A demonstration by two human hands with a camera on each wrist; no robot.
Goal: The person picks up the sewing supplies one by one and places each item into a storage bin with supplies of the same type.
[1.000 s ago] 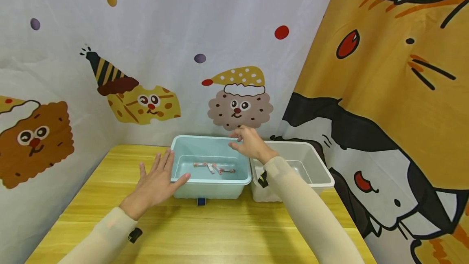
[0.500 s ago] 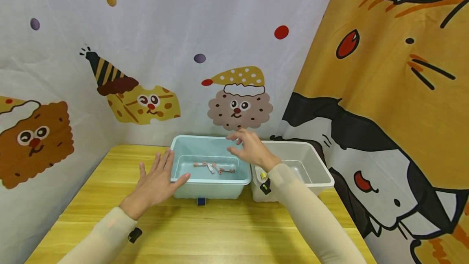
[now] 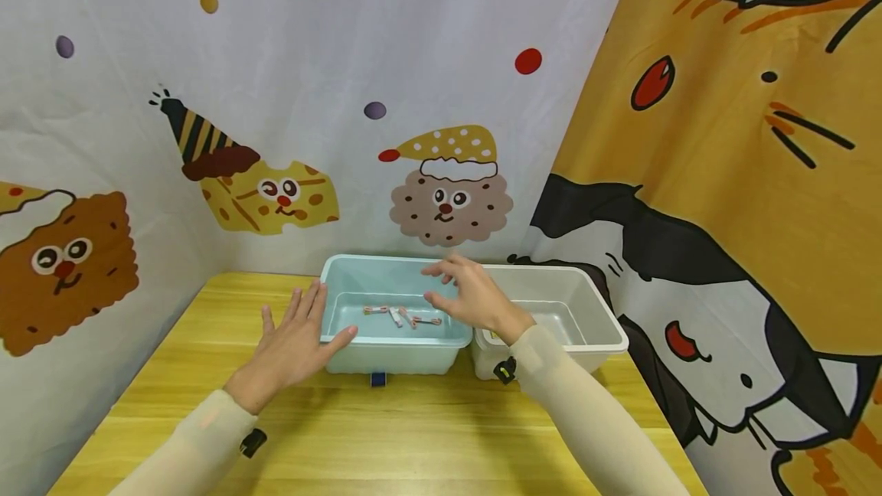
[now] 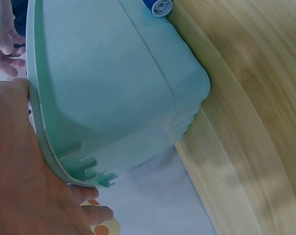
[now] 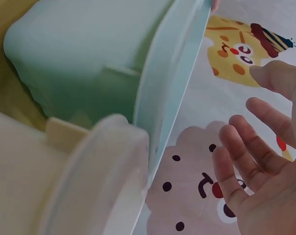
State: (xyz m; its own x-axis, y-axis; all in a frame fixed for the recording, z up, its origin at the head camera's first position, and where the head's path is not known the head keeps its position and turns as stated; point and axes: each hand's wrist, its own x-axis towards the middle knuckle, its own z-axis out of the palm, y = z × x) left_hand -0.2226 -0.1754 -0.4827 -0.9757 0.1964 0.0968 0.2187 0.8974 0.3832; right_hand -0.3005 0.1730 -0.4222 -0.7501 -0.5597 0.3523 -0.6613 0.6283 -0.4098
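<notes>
My left hand (image 3: 292,347) rests against the left end of the light blue bin (image 3: 396,341), its fingers straight and spread, the thumb reaching over the front rim. In the left wrist view, the same hand (image 4: 28,166) lies along the bin's rim. Above the right end of that bin hovers my right hand (image 3: 478,298), fingers loosely bent. The right wrist view shows this hand (image 5: 265,156) with nothing between thumb and fingers. Several small pink-and-white pieces (image 3: 395,317) lie on the bin's floor, too small to name surely.
A grey-white bin (image 3: 598,308) adjoins the blue one on the right, partly covered by my right forearm. A small dark blue cylinder (image 3: 378,380) sits at the blue bin's front base. Wooden tabletop (image 3: 386,442) extends in front; printed cloth (image 3: 331,44) hangs behind.
My right hand has sunk a little toward the blue bin, its wrist shifting slightly right and nearer to me. The left hand and the small pieces have stayed in place.
</notes>
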